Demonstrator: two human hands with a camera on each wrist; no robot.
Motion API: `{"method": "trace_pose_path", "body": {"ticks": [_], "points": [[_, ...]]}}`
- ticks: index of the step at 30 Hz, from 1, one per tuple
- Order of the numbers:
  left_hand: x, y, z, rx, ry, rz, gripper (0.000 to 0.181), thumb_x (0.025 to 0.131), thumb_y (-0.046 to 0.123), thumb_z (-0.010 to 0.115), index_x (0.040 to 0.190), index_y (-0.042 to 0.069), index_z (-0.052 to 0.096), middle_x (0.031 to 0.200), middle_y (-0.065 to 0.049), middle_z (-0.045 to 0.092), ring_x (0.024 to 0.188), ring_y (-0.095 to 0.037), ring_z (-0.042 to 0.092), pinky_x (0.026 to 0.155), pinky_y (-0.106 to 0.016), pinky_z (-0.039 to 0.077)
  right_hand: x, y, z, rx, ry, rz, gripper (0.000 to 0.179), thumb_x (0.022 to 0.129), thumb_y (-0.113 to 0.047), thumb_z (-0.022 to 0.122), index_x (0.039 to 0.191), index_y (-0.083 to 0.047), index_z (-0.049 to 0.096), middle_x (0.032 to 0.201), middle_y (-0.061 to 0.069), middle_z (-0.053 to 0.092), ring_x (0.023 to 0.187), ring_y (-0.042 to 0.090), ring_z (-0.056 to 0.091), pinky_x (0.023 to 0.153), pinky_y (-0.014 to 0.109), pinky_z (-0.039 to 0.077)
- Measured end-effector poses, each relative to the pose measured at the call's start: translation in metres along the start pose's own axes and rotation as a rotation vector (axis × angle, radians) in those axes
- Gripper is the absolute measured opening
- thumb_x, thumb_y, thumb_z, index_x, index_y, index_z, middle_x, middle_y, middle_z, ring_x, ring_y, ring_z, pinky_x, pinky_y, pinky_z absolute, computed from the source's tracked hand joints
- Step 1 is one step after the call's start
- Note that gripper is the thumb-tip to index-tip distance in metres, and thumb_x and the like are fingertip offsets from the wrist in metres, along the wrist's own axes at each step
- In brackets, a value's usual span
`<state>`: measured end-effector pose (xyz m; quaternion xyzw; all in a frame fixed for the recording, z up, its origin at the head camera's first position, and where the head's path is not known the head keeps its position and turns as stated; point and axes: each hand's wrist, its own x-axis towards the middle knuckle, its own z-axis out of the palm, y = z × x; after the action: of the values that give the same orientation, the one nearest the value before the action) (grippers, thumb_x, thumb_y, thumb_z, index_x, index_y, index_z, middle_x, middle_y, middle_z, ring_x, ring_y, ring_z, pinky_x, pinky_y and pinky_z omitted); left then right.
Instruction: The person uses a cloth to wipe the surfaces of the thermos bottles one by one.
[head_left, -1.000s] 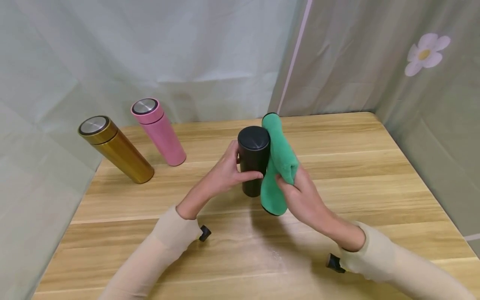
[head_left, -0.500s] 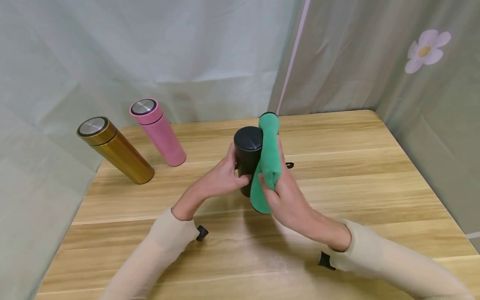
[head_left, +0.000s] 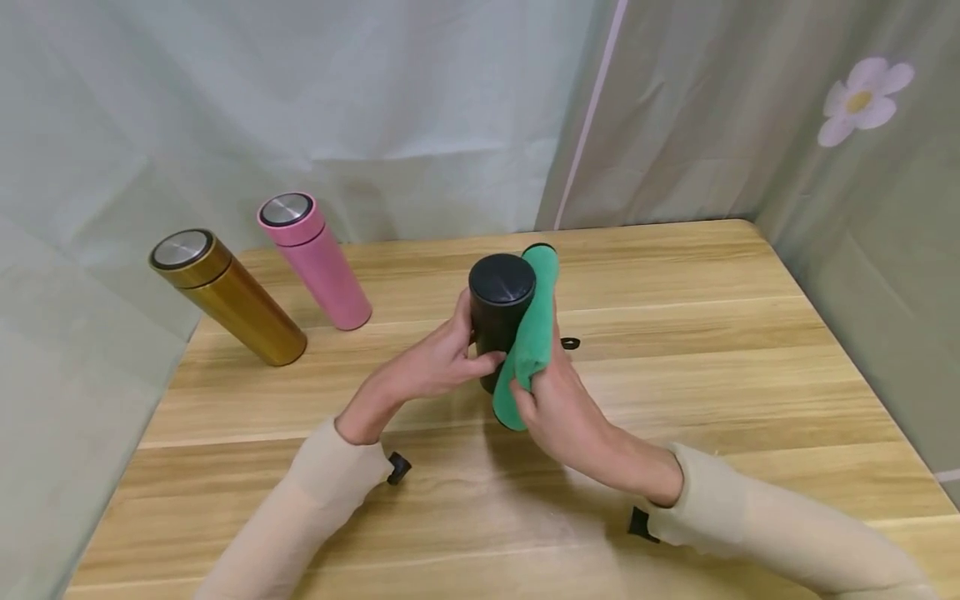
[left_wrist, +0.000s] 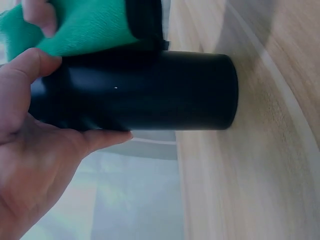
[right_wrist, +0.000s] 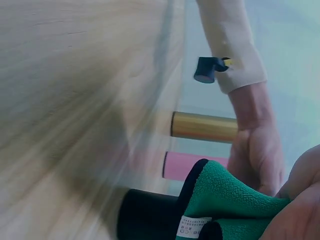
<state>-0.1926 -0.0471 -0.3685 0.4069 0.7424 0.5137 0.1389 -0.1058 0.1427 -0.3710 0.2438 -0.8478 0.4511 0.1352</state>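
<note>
A matte black thermos bottle stands upright near the middle of the table in the head view. My left hand grips its left side, thumb across the front and fingers behind. In the left wrist view, that thumb lies on the black bottle close to the cloth. My right hand holds a folded green cloth with dark edging against the bottle's right side. The right wrist view shows a white label on the green cloth; the right fingers are partly hidden behind it.
To the left, a gold thermos bottle and a pink thermos bottle stand on the wooden table. A pale curtain hangs behind the table's back edge. Small black cameras sit at both sleeves.
The right hand and green cloth have moved left and slightly down along the black bottle. The bottle shifted slightly left. A small black loop now shows right of the cloth.
</note>
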Motion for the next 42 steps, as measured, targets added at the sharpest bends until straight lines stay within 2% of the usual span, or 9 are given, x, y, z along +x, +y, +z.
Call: {"method": "trace_pose_path", "body": {"ticks": [8,15,19,21,26,29,32,38,42], "points": [[0.002,0.0,0.003,0.027,0.013,0.006,0.083,0.097,-0.002,0.066,0.154,0.001,0.005,0.158,-0.019,0.024,0.143,-0.03,0.039,0.118,-0.05,0.034,-0.009,0.013,0.005,-0.043,-0.049,0.018,0.091,0.095,0.011,0.048,0.164,-0.015,-0.006,0.165,0.011,0.016,0.143,0.022,0.034,0.115,0.045,0.038],[0.003,0.001,0.007,0.042,0.043,0.016,0.086,0.096,-0.001,0.07,0.152,-0.003,0.006,0.158,-0.022,0.027,0.146,-0.032,0.036,0.119,-0.049,0.032,-0.019,0.032,0.015,-0.074,-0.112,0.062,0.059,0.103,0.001,0.046,0.155,-0.001,0.018,0.153,0.019,0.03,0.136,0.025,0.042,0.113,0.044,0.04],[0.003,0.003,0.009,0.069,0.078,0.008,0.091,0.092,-0.001,0.075,0.153,-0.003,0.008,0.158,-0.023,0.031,0.147,-0.034,0.036,0.118,-0.051,0.034,-0.025,0.041,0.02,-0.099,-0.138,0.085,0.058,0.102,0.002,0.046,0.154,0.003,0.019,0.15,0.022,0.032,0.137,0.028,0.04,0.116,0.047,0.036],[0.003,0.005,0.009,0.071,0.09,-0.02,0.092,0.091,0.0,0.078,0.153,-0.002,0.011,0.157,-0.022,0.034,0.146,-0.034,0.038,0.117,-0.052,0.035,-0.027,0.044,0.021,-0.106,-0.141,0.093,0.058,0.102,0.003,0.046,0.153,0.005,0.019,0.149,0.024,0.032,0.136,0.031,0.041,0.116,0.048,0.036],[0.003,0.006,0.007,0.043,0.105,-0.148,0.094,0.09,0.006,0.081,0.158,0.007,0.017,0.155,-0.017,0.04,0.144,-0.034,0.042,0.112,-0.054,0.041,-0.028,0.048,0.025,-0.098,-0.136,0.106,0.058,0.102,0.003,0.047,0.152,0.005,0.018,0.148,0.024,0.034,0.137,0.031,0.041,0.116,0.048,0.036],[0.003,0.003,0.008,0.036,0.105,-0.196,0.095,0.09,0.01,0.082,0.16,0.01,0.018,0.156,-0.015,0.041,0.142,-0.033,0.043,0.109,-0.054,0.044,-0.029,0.049,0.028,-0.093,-0.129,0.104,0.058,0.103,0.002,0.046,0.153,0.002,0.018,0.15,0.021,0.034,0.138,0.028,0.041,0.116,0.047,0.037],[0.003,-0.001,0.01,0.073,0.115,-0.192,0.098,0.089,0.013,0.083,0.16,0.009,0.016,0.155,-0.017,0.041,0.138,-0.032,0.047,0.105,-0.051,0.048,-0.028,0.051,0.03,-0.093,-0.118,0.079,0.059,0.104,0.002,0.044,0.156,0.001,0.015,0.152,0.019,0.032,0.14,0.026,0.038,0.117,0.045,0.035],[0.001,-0.005,0.015,0.133,0.186,-0.162,0.096,0.09,0.017,0.083,0.159,0.005,0.017,0.151,-0.021,0.044,0.126,-0.032,0.053,0.089,-0.044,0.05,-0.026,0.055,0.032,-0.139,-0.117,0.019,0.067,0.102,0.005,0.045,0.159,0.003,0.009,0.155,0.023,0.028,0.143,0.029,0.035,0.119,0.048,0.032],[-0.001,-0.005,0.016,0.133,0.229,-0.169,0.09,0.09,0.016,0.082,0.155,0.002,0.022,0.146,-0.022,0.048,0.118,-0.032,0.054,0.084,-0.042,0.049,-0.021,0.057,0.032,-0.103,-0.114,-0.011,0.08,0.1,0.009,0.043,0.162,-0.001,-0.007,0.167,0.02,0.007,0.152,0.029,0.021,0.122,0.048,0.025]]}}
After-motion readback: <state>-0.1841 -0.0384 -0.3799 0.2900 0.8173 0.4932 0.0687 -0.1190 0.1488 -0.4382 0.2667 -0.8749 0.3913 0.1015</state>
